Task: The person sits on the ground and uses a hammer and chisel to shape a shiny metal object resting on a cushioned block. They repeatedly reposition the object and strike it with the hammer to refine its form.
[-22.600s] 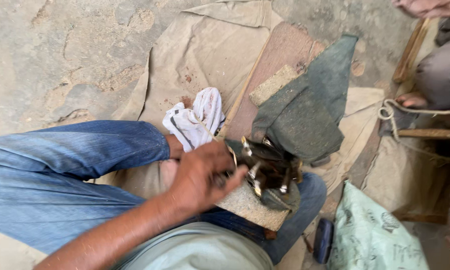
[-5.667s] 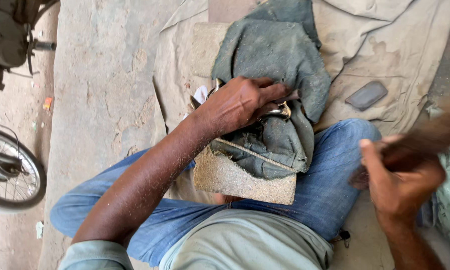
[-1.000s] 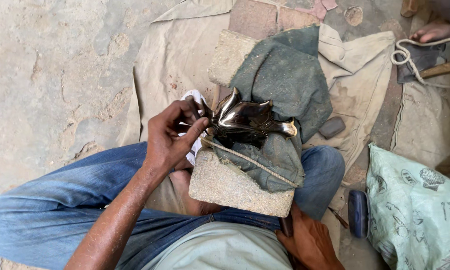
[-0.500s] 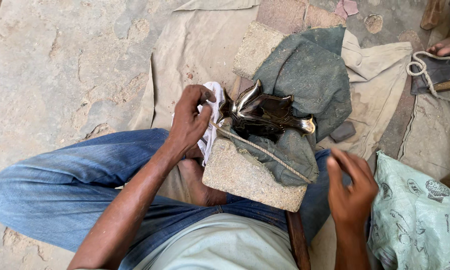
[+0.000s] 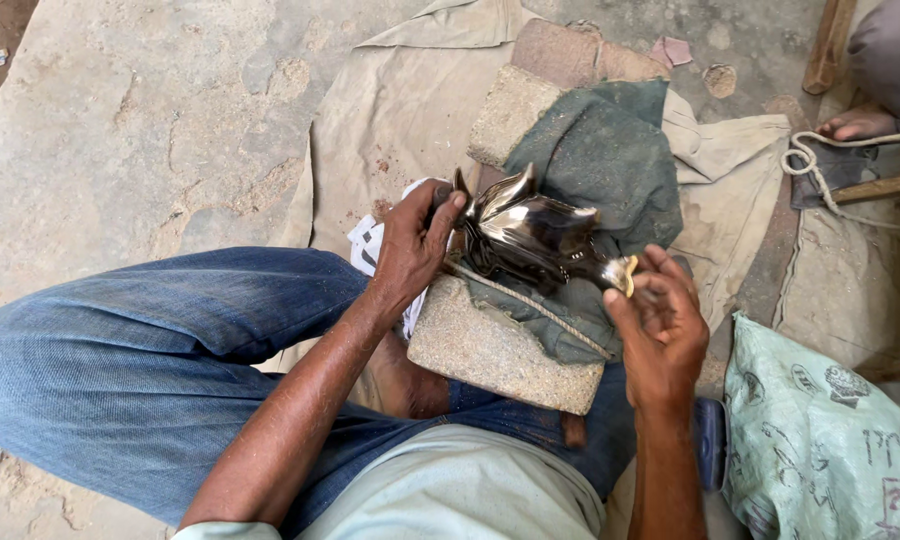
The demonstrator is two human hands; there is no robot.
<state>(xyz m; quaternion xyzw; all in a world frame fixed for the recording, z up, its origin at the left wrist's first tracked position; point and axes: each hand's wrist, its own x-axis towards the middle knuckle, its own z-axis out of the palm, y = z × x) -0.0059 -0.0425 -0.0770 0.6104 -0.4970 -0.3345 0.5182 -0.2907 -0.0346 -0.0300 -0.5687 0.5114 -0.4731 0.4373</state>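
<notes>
Our left hand grips the polished metal piece at its nine o'clock end; our right hand pinches its brass-coloured tip at four o'clock. It rests on the green cloth over a stone block in our lap.

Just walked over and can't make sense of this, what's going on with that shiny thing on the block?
A person sitting cross-legged on the ground holds a shiny, dark polished metal piece with pointed, leaf-like flaps on a grey-green cloth draped over a rough stone block. The left hand grips its near end, and the right hand closes its fingers around the small brass-coloured tip. A thin cord runs across the block beneath it. Another person's bare foot shows at the upper right.
</notes>
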